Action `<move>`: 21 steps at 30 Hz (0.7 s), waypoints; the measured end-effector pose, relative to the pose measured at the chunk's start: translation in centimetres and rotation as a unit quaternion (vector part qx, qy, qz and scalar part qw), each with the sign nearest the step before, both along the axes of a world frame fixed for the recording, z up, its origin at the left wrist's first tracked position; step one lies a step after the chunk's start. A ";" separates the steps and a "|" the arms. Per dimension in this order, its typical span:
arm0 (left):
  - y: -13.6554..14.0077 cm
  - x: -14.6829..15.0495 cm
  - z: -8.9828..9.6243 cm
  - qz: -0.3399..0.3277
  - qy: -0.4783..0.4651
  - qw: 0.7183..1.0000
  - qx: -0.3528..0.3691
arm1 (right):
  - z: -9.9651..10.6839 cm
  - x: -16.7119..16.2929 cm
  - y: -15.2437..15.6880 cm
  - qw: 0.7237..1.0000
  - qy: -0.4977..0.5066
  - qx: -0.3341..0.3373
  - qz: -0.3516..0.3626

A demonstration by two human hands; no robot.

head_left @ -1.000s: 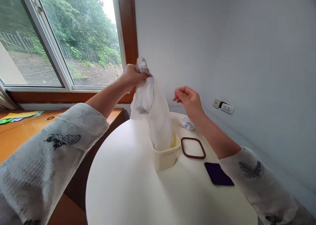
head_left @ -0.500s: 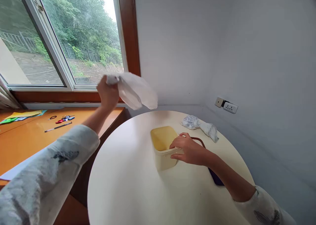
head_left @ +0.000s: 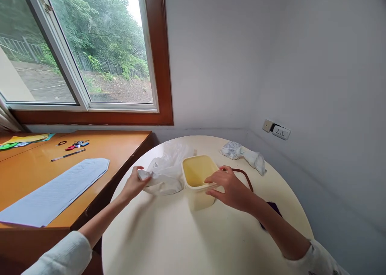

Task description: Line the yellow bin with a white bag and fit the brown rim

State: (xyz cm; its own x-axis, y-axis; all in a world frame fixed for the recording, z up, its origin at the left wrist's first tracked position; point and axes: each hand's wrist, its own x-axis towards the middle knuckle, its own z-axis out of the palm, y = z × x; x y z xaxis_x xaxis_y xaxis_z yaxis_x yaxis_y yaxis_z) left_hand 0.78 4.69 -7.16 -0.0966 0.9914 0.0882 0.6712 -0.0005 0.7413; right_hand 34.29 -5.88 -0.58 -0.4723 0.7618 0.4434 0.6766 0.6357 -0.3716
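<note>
My left hand (head_left: pixel 136 185) is closed on the gathered end of a thin white plastic bag (head_left: pixel 169 170), whose loose part spreads over the table to the left of a pale yellow plastic container (head_left: pixel 199 198). The container stands upright with its top uncovered, and its yellow inside shows. My right hand (head_left: pixel 230 186) grips the container's right rim, fingers inside and thumb against the outer front. A brown curved strap (head_left: pixel 245 176) shows behind my right hand. Under my right forearm lies a dark flat object (head_left: pixel 274 207), partly hidden.
A knotted white plastic bag (head_left: pixel 243 155) rests at the back right of the round cream table (head_left: pixel 157 234). The wooden desk (head_left: pixel 99 146) at left holds paper sheets (head_left: pixel 57 190), a pen (head_left: pixel 68 154), keys (head_left: pixel 77 145) and coloured papers (head_left: pixel 27 139). A wall socket (head_left: pixel 281 132) is at right.
My left hand has come down from in front of the window with the white bag, which now lies on the table beside the container. My right hand stays on the rim.
</note>
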 end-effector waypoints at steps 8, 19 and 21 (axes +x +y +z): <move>-1.2 -3.3 3.6 0.005 0.224 0.973 0.046 | -4.0 10.7 7.1 0.928 0.112 -0.072 -0.347; -8.3 5.1 5.2 -0.133 0.117 0.958 0.224 | -9.6 20.5 12.0 0.761 0.205 -0.220 -0.575; -8.9 7.5 4.2 -0.156 0.075 0.964 0.200 | -9.7 20.3 12.4 0.759 0.237 -0.212 -0.568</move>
